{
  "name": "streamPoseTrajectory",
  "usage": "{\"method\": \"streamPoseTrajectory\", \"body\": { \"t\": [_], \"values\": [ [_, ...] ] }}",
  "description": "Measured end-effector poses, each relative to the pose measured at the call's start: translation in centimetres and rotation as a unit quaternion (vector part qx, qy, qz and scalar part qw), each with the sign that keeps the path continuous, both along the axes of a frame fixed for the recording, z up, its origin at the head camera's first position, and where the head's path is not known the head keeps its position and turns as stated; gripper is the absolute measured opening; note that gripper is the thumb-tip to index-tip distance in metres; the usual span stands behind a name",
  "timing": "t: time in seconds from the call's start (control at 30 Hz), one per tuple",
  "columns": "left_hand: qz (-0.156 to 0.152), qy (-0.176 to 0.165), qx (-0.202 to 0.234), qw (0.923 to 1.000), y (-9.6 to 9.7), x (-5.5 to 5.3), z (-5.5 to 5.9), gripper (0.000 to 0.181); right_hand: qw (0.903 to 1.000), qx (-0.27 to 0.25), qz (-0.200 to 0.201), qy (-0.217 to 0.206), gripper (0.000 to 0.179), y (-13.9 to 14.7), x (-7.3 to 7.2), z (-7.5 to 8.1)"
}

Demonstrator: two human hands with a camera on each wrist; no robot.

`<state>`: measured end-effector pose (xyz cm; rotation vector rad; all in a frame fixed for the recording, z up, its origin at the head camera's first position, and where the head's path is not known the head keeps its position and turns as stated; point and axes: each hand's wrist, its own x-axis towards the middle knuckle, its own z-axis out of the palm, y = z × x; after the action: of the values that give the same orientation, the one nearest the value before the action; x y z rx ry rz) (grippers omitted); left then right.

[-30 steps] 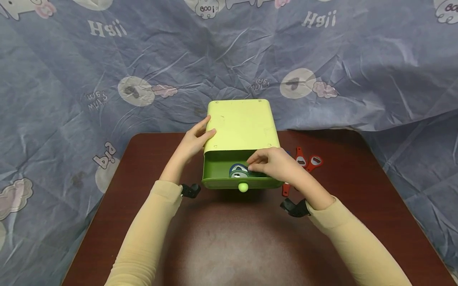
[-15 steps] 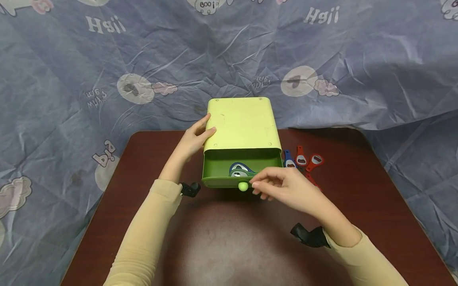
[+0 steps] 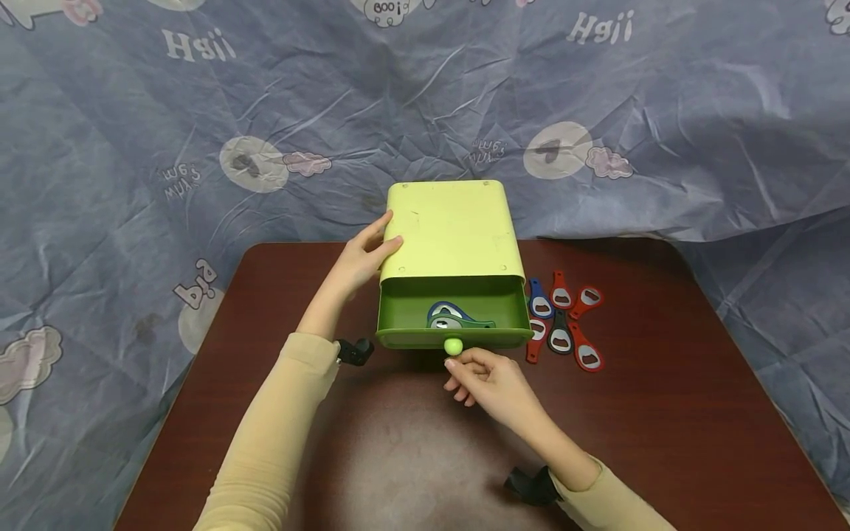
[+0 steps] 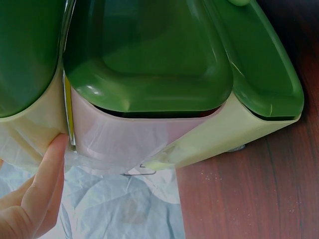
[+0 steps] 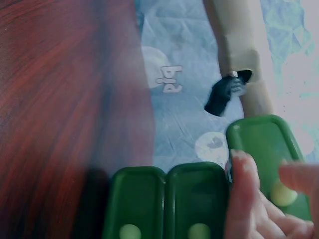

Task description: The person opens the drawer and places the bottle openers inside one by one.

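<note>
A yellow-green cabinet (image 3: 451, 228) stands at the back of the table, its top green drawer (image 3: 405, 339) pulled out. A blue bottle opener (image 3: 443, 307) and a green bottle opener (image 3: 468, 322) lie inside, overlapping. My left hand (image 3: 357, 264) rests against the cabinet's left side, thumb on the top edge; in the left wrist view a straight finger (image 4: 50, 174) touches the pale casing. Just below the drawer's round knob (image 3: 454, 346) is my right hand (image 3: 494, 380), fingers loosely bent. In the right wrist view, thumb and finger stand apart on either side of the knob (image 5: 284, 193).
Right of the cabinet lie several bottle openers: a blue one (image 3: 540, 302), a black one (image 3: 560, 335) and red ones (image 3: 587, 354). More closed green drawers (image 5: 137, 194) show in the right wrist view. A patterned blue cloth (image 3: 425, 96) hangs behind the brown table (image 3: 664, 383).
My right hand has come out of the drawer and moved down and left to just below the knob. The green bottle opener lies in the drawer. My left hand has stayed in place.
</note>
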<state>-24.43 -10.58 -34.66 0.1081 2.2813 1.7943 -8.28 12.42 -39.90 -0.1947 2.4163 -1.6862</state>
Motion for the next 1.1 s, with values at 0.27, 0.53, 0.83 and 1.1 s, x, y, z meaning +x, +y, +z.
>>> {"method": "streamPoseTrajectory", "body": {
  "t": [0.27, 0.53, 0.83, 1.1],
  "values": [
    [0.001, 0.004, -0.003, 1.0, 0.0, 0.1, 0.0, 0.063, 0.9918, 0.014, -0.094, 0.086, 0.015, -1.7, 0.1, -0.7],
    [-0.001, 0.001, 0.002, 1.0, 0.0, 0.0, 0.0, 0.063, 0.981, 0.035, -0.119, 0.149, 0.018, -2.3, -0.1, -0.3],
    [-0.003, 0.0, 0.0, 1.0, 0.0, 0.0, 0.1, 0.063, 0.9775, 0.043, -0.116, 0.171, 0.025, -2.3, -1.8, 0.2],
    [0.0, -0.003, 0.012, 0.9999, 0.0, -0.2, -0.1, 0.062, 0.9804, 0.048, -0.105, 0.16, 0.03, -2.1, -4.3, 0.4]
  ]
}}
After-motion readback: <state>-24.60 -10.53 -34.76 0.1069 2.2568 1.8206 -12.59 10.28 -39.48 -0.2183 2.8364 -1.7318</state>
